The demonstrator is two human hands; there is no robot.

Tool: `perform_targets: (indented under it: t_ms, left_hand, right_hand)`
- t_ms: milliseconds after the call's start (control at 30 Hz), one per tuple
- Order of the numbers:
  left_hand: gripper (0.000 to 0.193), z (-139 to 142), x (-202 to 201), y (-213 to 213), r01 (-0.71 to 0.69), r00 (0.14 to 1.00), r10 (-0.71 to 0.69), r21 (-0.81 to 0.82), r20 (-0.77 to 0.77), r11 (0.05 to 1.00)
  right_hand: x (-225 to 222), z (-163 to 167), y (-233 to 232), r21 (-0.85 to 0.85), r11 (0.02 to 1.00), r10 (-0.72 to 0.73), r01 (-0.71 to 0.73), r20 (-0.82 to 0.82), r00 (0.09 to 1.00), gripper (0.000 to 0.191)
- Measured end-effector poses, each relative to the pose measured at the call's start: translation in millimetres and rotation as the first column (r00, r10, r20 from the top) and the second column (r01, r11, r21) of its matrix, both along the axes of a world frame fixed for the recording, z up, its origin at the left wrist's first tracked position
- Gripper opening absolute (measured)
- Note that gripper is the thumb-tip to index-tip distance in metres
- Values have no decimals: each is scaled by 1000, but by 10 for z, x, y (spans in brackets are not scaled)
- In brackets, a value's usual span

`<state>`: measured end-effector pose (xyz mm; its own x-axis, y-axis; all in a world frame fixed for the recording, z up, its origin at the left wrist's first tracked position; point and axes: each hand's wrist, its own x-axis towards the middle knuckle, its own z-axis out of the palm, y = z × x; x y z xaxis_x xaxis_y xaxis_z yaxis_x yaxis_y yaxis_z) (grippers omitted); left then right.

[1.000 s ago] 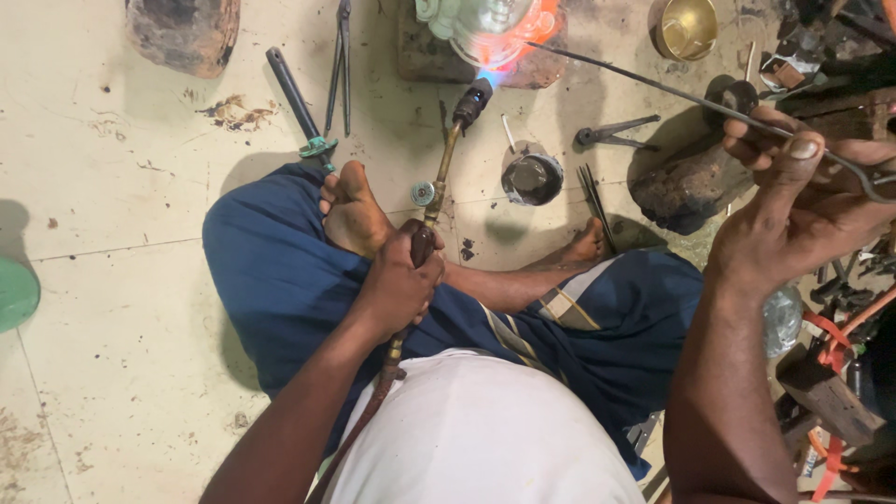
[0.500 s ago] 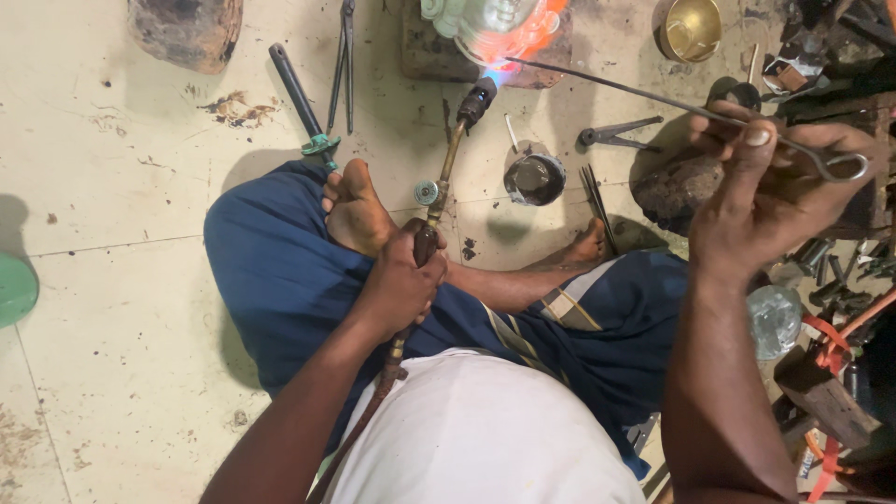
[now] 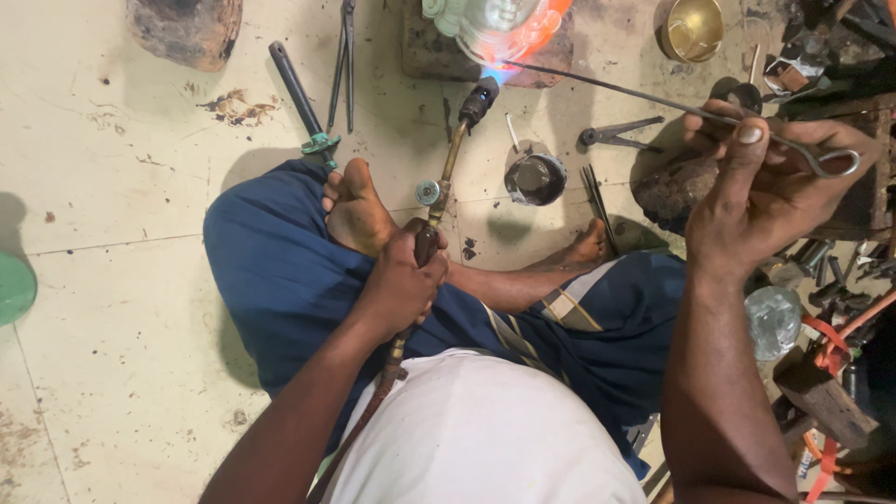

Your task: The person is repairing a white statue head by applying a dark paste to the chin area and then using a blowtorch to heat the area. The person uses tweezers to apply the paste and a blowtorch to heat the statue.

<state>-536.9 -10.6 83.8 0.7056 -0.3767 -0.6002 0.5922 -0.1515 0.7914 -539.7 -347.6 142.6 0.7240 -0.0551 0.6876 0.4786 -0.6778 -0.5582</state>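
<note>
My left hand (image 3: 401,280) grips the brass handle of a gas torch (image 3: 448,168) that points away from me. Its blue flame plays on a glowing orange workpiece (image 3: 509,28) lying on a dark block (image 3: 439,51) at the top of the view. My right hand (image 3: 761,187) holds a long thin metal rod (image 3: 635,93) with a loop at its near end. The rod's far tip reaches into the flame at the workpiece. I sit cross-legged on the floor in blue cloth, bare feet showing.
Tongs (image 3: 347,56), a dark-handled tool (image 3: 297,93), a small dark cup (image 3: 535,179), tweezers (image 3: 595,191) and a brass bowl (image 3: 693,28) lie on the pale floor. A dark stone (image 3: 677,191) sits under my right hand. Cluttered tools and orange cables (image 3: 840,327) crowd the right edge.
My right hand with the rod has shifted left and slightly down, the rod tip staying at the flame. The left hand and torch have held still.
</note>
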Motion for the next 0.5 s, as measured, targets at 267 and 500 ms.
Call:
perform_targets:
  t_ms: [267, 500]
  left_hand:
    - [14, -17, -17, -8, -6, 1000, 6, -5, 18, 1000]
    - [14, 15, -35, -18, 2, 1000, -3, 22, 3, 1000]
  right_hand:
    - [2, 17, 11, -10, 1000, 6, -6, 1, 1000, 18]
    - [-17, 7, -2, -8, 999, 36, -36, -13, 999, 17]
